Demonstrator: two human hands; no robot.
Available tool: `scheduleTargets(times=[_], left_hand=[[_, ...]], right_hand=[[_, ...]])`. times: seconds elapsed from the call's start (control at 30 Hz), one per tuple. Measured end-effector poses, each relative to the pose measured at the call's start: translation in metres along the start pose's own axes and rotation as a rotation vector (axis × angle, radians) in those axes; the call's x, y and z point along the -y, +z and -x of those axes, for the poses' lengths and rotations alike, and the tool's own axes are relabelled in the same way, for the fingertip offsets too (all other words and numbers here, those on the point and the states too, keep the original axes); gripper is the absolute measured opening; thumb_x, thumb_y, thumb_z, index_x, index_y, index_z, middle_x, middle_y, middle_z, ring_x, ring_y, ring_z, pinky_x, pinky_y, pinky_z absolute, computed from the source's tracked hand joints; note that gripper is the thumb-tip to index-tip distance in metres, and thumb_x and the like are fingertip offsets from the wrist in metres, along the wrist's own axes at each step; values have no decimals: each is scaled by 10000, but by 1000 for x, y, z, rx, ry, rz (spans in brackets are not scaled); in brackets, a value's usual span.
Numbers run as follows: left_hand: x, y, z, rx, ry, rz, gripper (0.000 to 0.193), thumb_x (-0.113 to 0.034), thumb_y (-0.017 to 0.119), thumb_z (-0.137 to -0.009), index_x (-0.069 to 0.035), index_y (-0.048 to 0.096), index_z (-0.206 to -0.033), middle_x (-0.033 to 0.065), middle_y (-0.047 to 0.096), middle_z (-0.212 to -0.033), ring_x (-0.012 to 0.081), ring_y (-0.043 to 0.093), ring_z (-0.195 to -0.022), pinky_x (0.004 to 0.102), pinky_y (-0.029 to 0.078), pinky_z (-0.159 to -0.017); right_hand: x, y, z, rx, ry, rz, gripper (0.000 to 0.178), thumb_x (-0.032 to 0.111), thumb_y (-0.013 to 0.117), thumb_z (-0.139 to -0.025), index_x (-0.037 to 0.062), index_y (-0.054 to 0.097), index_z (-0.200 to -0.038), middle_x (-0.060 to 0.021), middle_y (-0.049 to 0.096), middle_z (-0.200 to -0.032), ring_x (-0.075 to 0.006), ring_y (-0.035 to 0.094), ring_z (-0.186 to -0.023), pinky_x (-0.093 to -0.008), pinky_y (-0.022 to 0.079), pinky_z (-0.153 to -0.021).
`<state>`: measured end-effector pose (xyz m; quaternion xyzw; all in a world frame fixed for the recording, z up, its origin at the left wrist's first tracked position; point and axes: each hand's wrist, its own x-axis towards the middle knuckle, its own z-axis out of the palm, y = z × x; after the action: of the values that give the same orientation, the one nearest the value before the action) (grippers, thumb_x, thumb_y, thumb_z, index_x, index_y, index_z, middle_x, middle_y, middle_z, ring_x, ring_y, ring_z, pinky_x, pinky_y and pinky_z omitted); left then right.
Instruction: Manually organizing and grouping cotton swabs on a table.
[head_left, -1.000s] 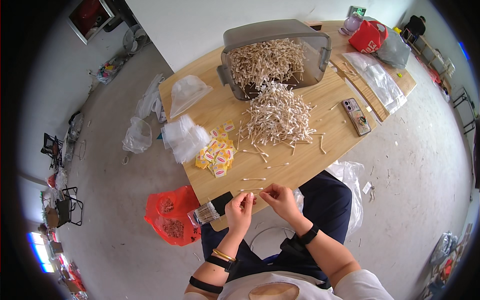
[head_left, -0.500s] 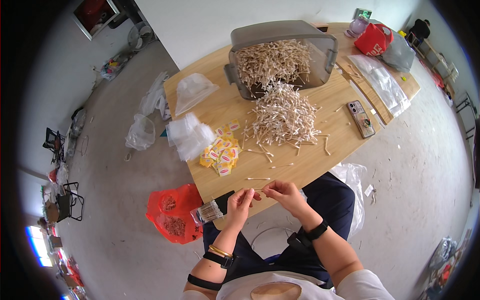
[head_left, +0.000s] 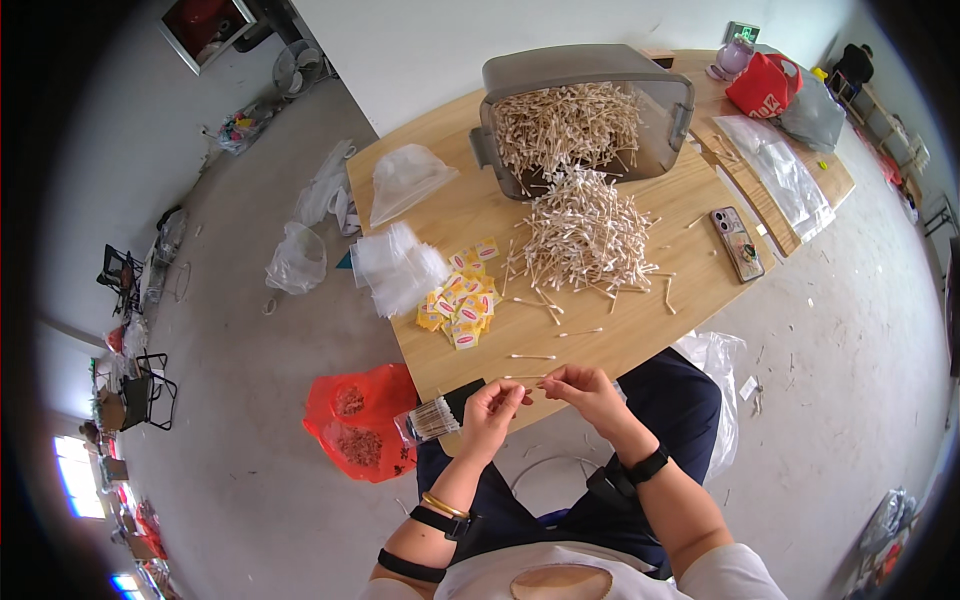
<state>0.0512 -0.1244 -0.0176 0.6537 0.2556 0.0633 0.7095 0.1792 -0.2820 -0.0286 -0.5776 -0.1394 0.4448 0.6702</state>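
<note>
My left hand (head_left: 487,414) is closed near the table's front edge, its thumb and fingers pinched together. Facing it, my right hand (head_left: 592,402) also pinches, the fingertips of both almost meeting. What they hold is too small to make out. Just beyond the fingertips shows a thin cotton swab (head_left: 522,377); I cannot tell whether it lies on the table or is held. Another single swab (head_left: 533,356) rests farther off. Beside my left wrist lies a clear packet of swabs (head_left: 432,419). A large heap of swabs (head_left: 585,230) spills from a grey translucent bin (head_left: 655,150) tipped on its side.
Yellow-and-white sachets (head_left: 462,308) and clear bags (head_left: 400,268) lie on the table's left. A phone (head_left: 737,244) sits near its right edge. A red plastic bag (head_left: 325,412) hangs by the left front corner. At the back right stands a red bag (head_left: 765,88).
The whole view has shifted slightly, so the table appears farther right. My left fingers have curled in more, and both hands stay close together at the table's edge.
</note>
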Motion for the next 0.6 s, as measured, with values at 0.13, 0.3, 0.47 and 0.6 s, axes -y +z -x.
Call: scheduleTargets(times=[0.13, 0.3, 0.47, 0.6], left_hand=[[-1, 2, 1, -50, -36, 145, 212, -260, 639, -1010, -60, 711, -1004, 13, 709, -880, 53, 594, -796, 218, 424, -690], [-3, -11, 16, -68, -76, 227, 195, -258, 634, -1010, -78, 708, -991, 13, 705, -888, 56, 548, -760, 216, 418, -701], [-10, -54, 51, -130, -57, 200, 180, -252, 640, -1001, -81, 699, -1007, 0, 693, -891, 57, 533, -743, 218, 422, -708], [25, -155, 88, -708, -64, 26, 237, -276, 671, -978, -56, 706, -1060, 45, 741, -937, 99, 673, -782, 217, 479, -642]], right_hand=[[10, 5, 3, -2, -8, -23, 205, 153, 676, -977, -23, 725, -1070, -21, 721, -960, -81, 633, -909, -249, 498, -851], [-1, 13, 2, 94, -19, -32, 207, 156, 669, -983, -3, 718, -1107, -29, 718, -1010, -91, 630, -951, -262, 494, -882], [17, 16, 14, 27, -37, 150, 244, 170, 649, -993, 15, 674, -1179, -9, 686, -1002, -92, 602, -932, -264, 472, -861], [15, -5, 12, -85, -38, 164, 235, 222, 608, -1008, 42, 681, -1141, 7, 668, -944, -81, 578, -869, -241, 438, -798]])
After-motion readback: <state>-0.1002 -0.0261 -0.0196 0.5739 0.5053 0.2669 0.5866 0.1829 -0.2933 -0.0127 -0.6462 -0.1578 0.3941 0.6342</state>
